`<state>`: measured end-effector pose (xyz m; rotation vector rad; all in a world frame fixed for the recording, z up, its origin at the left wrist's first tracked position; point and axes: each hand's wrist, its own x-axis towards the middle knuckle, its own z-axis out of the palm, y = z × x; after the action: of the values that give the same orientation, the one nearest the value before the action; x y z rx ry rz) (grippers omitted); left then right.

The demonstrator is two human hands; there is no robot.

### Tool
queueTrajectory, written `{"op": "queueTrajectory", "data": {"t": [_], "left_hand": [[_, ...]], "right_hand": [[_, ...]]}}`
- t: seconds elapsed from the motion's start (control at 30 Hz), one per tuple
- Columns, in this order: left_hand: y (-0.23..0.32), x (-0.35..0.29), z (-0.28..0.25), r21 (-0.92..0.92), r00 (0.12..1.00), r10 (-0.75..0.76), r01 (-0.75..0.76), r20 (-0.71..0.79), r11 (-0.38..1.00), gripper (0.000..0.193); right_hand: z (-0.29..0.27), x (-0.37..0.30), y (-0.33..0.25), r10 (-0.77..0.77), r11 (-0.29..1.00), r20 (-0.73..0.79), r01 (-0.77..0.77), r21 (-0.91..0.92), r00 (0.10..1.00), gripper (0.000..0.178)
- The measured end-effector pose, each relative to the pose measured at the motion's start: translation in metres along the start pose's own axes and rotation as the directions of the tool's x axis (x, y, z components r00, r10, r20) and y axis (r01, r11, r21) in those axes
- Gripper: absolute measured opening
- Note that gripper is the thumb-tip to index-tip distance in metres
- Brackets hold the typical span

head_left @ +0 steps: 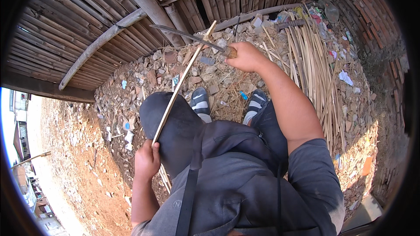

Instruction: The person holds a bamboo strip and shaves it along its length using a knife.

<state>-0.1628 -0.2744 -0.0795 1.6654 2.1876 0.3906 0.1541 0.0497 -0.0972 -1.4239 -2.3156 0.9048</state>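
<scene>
Apparently, the work on one strip is in the middle: the long pale strip [179, 85], which looks like bamboo, stretches slantwise in front of the person, above the dark trouser leg [164, 111], and the long knife [188, 35] crosses it near its far end. The left hand [147, 159] is closed around the near part of the strip, with the thumb pressed to it; the right hand [246, 57] is gripping the knife by its brown handle [230, 52], which seems wooden. How much of this strip is already cut, I cannot tell, because its surface is too small to read. On the person's right, a big pile of similar strips [313, 65] lies on the rubble ground [153, 78]; probably these are already split, but I cannot say if they are finished or how much is left.

As for materials, the strips are slender, rather straight and cream-yellow. The blade is dark, narrow and tapers to a point. The ground is rough, with broken brick, stones and dry straw. Beyond the knife, the slatted wall [78, 22] is brown and weathered, crossed by round poles [100, 48]
</scene>
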Motion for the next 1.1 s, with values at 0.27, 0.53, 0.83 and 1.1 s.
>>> {"op": "queueTrajectory", "data": {"t": [0.27, 0.53, 0.83, 1.1], "left_hand": [[-0.001, 0.002, -0.01, -0.044, 0.998, -0.007, 0.01, 0.065, 0.999, 0.032], [-0.004, 0.009, -0.009, -0.005, 0.998, 0.051, -0.05, 0.035, 0.999, 0.032], [-0.002, 0.012, -0.017, -0.096, 0.995, 0.024, -0.015, 0.101, 0.995, 0.038], [-0.006, 0.012, -0.013, -0.157, 0.995, -0.003, 0.018, 0.096, 0.987, 0.041]], "right_hand": [[0.01, -0.026, -0.04, -0.065, 0.965, 0.096, 0.087, -0.246, 0.993, 0.039], [0.005, -0.005, -0.002, 0.042, 0.981, -0.084, -0.057, -0.185, 0.996, 0.04], [0.019, -0.034, -0.056, -0.2, 0.9, 0.136, 0.236, -0.366, 0.97, 0.033], [0.017, -0.002, -0.01, -0.066, 0.996, -0.016, 0.065, -0.056, 0.998, 0.039]]}}
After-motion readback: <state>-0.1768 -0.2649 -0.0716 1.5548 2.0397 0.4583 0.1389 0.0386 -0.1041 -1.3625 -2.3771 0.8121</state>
